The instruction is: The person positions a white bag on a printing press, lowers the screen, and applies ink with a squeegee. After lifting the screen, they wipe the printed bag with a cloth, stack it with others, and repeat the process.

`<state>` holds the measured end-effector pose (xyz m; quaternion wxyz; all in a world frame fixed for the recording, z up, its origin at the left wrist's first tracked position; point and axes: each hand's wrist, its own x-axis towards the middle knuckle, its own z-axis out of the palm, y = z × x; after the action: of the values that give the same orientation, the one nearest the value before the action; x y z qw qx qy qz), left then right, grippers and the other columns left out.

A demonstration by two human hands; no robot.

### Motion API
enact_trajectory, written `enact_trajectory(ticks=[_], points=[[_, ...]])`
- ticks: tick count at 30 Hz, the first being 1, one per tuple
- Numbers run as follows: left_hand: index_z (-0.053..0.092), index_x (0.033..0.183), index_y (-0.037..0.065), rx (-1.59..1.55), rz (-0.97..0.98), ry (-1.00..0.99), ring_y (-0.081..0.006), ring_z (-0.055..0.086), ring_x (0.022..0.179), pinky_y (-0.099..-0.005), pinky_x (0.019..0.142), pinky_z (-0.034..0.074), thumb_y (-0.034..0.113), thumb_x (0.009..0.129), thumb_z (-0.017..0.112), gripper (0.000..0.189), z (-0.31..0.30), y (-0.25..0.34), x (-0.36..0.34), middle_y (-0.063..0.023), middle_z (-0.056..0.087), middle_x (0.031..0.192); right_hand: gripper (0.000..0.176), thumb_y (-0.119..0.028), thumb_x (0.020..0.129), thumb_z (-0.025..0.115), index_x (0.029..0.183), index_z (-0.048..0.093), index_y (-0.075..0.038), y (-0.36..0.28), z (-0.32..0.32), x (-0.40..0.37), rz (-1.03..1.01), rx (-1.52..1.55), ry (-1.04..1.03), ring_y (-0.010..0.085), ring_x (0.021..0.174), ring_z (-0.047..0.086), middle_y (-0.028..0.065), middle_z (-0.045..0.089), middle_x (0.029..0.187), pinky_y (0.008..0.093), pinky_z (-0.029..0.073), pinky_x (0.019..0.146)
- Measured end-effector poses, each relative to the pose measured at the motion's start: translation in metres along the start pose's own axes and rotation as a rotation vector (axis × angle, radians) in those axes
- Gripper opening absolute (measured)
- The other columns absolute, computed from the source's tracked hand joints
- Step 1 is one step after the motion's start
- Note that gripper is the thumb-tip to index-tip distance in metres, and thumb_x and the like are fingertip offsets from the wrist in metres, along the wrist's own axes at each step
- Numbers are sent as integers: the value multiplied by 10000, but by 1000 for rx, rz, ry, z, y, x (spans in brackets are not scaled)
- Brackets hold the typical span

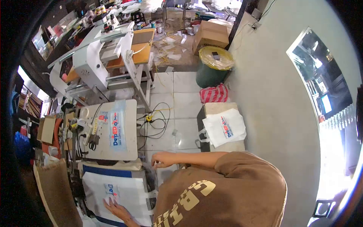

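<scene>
My left hand [117, 212] lies with fingers spread on a white printed bag [130, 193], touching it near the blue and red lettering. The bag rests flat on a board with a blue strip [106, 171] along its far edge. My right hand [162, 159] is raised between that board and my brown shirt, its fingers curled down. Whatever those fingers hold, if anything, is hidden. Crumpled clear plastic [149, 176] shows just below the right hand. Beyond the bag, a cream tabletop [130, 145] carries a printed clear sheet [118, 130] and black scissors [93, 142].
White bags [225, 128] are piled on a box by the wall. A green bin [211, 73], a striped bag [214, 93] and a carton [211, 36] stand beyond. Black and yellow cables [159, 115] cross the tiled floor. A large white press machine [90, 66] stands at upper left.
</scene>
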<state>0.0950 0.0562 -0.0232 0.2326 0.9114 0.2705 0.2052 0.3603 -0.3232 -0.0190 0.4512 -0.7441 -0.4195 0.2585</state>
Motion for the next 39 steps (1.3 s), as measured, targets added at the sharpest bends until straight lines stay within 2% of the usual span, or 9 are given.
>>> enact_trajectory(ticks=[4,6,13,20,24,30,33,36,39], points=[[638,1245,-53,-154,-29,150,-370,552,1037,-397,877,536,-29,926,511,344,31,22,38,-183,570,1090,241,-217,849,712,1032,716,-61,-9,29,-15,-37,-69,-8,346,966,663,150,693,980,461,534,813],[682,1209,-7,175,256,-2,-371,548,1050,-427,915,485,-33,877,574,350,14,64,29,-165,587,1072,228,-238,923,674,1081,692,-74,-7,44,-31,-47,-169,-9,340,941,656,144,662,1014,446,520,832],[699,1041,-38,55,160,125,-390,560,971,-466,886,452,19,831,689,218,-28,26,14,-181,619,973,283,-218,911,697,1101,704,-8,-13,51,-124,147,-157,92,348,905,688,198,691,991,423,555,808],[707,973,20,-1,297,24,-361,607,961,-450,902,473,71,825,726,158,-1,85,17,-149,659,967,317,-190,916,719,1128,688,44,-13,59,-151,327,-76,112,263,873,733,201,719,984,359,580,775],[730,930,6,-21,124,172,-361,598,957,-435,880,479,50,828,719,112,-22,27,33,-146,638,971,309,-197,910,727,1117,701,31,54,55,-228,497,-161,209,239,873,735,171,743,951,349,579,772],[726,971,-3,-38,293,52,-361,594,948,-428,842,474,37,826,714,151,25,95,62,-156,638,975,307,-287,930,721,1114,716,-42,180,109,-335,833,107,217,159,744,662,70,723,872,308,542,633],[714,939,3,-25,398,-5,-368,588,938,-446,852,471,36,847,676,105,41,21,31,-169,640,971,312,-305,922,727,1102,713,-50,175,132,-393,1136,265,307,166,749,659,70,703,864,316,533,597],[691,987,-31,-31,201,25,-381,586,975,-467,915,460,33,873,656,135,-4,5,52,-194,634,1029,311,-309,924,719,1094,707,-48,213,169,-466,919,344,433,166,759,655,92,706,893,324,535,583],[682,1013,-40,-18,70,95,-394,567,1015,-469,935,447,40,893,651,147,11,54,83,-194,627,1046,329,-316,928,710,1124,694,-52,168,163,-443,1278,347,192,183,783,667,100,710,934,353,557,603]])
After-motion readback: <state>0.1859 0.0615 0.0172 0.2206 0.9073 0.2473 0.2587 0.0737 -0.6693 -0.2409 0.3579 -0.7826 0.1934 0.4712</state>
